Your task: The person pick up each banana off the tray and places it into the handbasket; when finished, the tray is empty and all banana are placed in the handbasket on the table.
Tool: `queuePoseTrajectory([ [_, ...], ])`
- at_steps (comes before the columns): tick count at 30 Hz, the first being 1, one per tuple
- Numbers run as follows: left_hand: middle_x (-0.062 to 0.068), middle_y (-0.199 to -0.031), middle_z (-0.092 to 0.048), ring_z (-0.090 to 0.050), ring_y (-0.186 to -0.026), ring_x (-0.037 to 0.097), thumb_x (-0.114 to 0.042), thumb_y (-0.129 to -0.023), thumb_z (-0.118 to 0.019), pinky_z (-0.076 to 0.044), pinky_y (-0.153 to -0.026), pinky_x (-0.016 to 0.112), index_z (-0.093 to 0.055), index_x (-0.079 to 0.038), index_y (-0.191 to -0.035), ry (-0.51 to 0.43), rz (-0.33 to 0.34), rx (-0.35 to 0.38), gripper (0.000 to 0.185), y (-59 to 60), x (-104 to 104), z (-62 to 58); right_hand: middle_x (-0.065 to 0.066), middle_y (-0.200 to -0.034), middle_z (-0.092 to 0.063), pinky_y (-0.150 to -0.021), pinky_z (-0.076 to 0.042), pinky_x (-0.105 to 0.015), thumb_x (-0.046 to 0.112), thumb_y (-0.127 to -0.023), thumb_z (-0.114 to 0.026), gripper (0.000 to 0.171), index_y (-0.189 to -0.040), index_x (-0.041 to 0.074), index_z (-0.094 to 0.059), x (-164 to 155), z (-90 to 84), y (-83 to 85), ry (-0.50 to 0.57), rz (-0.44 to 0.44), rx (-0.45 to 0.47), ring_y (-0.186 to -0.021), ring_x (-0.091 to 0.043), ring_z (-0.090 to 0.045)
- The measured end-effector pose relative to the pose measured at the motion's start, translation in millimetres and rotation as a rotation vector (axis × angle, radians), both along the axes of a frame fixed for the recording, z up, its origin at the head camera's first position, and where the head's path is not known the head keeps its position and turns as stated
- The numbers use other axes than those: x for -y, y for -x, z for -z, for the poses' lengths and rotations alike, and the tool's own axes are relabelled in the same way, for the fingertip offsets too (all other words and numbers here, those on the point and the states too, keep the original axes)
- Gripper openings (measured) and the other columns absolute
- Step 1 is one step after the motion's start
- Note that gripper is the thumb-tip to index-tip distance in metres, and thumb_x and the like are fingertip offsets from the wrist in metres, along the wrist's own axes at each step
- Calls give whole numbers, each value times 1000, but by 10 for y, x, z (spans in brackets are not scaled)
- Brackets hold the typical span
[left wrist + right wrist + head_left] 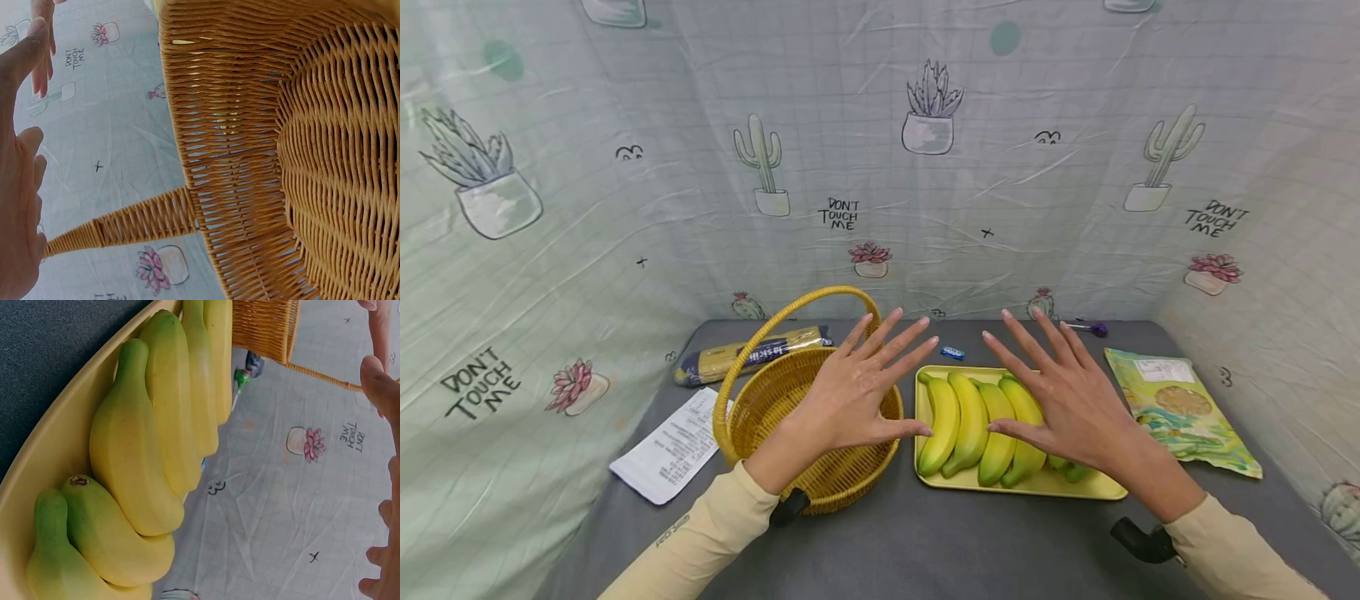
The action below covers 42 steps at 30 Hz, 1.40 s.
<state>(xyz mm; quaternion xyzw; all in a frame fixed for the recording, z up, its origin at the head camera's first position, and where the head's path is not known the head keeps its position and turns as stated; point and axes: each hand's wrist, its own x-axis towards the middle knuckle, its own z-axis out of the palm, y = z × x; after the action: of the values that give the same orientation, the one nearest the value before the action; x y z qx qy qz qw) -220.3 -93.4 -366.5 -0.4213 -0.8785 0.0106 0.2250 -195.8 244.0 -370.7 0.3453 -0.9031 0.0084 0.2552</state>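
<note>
Both hands hover above the table with spread fingers and hold nothing. My left hand (pixel 857 392) is over the right part of a yellow wicker basket (pixel 816 492), whose tall handle (pixel 790 310) arches up behind the fingers. The left wrist view looks down into the basket's woven inside (pixel 337 156). My right hand (pixel 1071 400) is over a pale yellow tray (pixel 947 483) and hides part of it. On the tray several yellow-green bananas (pixel 970 421) lie side by side; the right wrist view shows more bananas (pixel 125 537) at the tray's other end.
A pasta packet (pixel 707 367) lies behind the basket, and a white printed packet (pixel 670 446) to its left. Behind the tray are a small blue wrapper (pixel 952 353) and a purple-tipped item (pixel 1097 329). A green-yellow bag (pixel 1180 408) lies at right. Patterned curtains surround the grey table.
</note>
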Motion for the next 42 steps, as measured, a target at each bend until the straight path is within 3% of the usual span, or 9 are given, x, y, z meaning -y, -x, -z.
queuePoseTrajectory([
  [6, 1, -177, -7, 4, -161, 29, -89, -87, -51, -1, -127, 55, -17, -24, -171, 13, -15, -5, 112, -32, 23, 10, -11, -175, -14, -124, -10, -65, 87, -91, -47, 103, -170, 23, -27, 22, 18, -9, 5, 3, 5, -159, -40, -5],
  [18, 3, -177, -10, 0, -161, 32, -89, -88, -50, -2, -126, 57, -22, -24, -171, -30, 50, -39, 109, -142, 48, -106, -11, -175, -16, -123, -14, -66, 86, -94, -43, 100, -169, 22, -29, -20, -4, 8, 30, 1, -19, -158, -43, -12],
  [25, 4, -177, -8, 1, -161, 33, -83, -91, -55, -2, -126, 58, -24, -23, -170, -61, 76, -53, 104, -301, 66, -257, -10, -174, -19, -117, -24, -70, 85, -95, -40, 97, -169, 22, -31, -95, 7, 10, 56, 27, -32, -155, -45, -22],
  [31, 4, -177, -7, -1, -161, 33, -65, -93, -72, -4, -126, 59, -24, -22, -170, -102, 69, -46, 101, -403, 162, -410, -10, -174, -19, -121, -19, -66, 83, -97, -40, 95, -169, 22, -29, -177, 17, -4, 72, 44, -19, -154, -45, -24],
  [38, 3, -176, -11, -6, -160, 34, -51, -93, -77, -7, -126, 60, -25, -21, -170, -179, 32, -84, 98, -532, 415, -583, -12, -173, -23, -120, -21, -67, 80, -97, -46, 95, -169, 20, -31, -232, 24, -38, 70, 43, -22, -155, -43, -23],
  [42, 3, -176, -16, -10, -160, 34, -45, -92, -77, -8, -125, 60, -29, -20, -169, -257, 1, -117, 94, -627, 599, -694, -13, -172, -24, -121, -19, -66, 82, -98, -40, 95, -168, 19, -31, -282, 15, -79, 72, 54, -44, -154, -45, -24],
])
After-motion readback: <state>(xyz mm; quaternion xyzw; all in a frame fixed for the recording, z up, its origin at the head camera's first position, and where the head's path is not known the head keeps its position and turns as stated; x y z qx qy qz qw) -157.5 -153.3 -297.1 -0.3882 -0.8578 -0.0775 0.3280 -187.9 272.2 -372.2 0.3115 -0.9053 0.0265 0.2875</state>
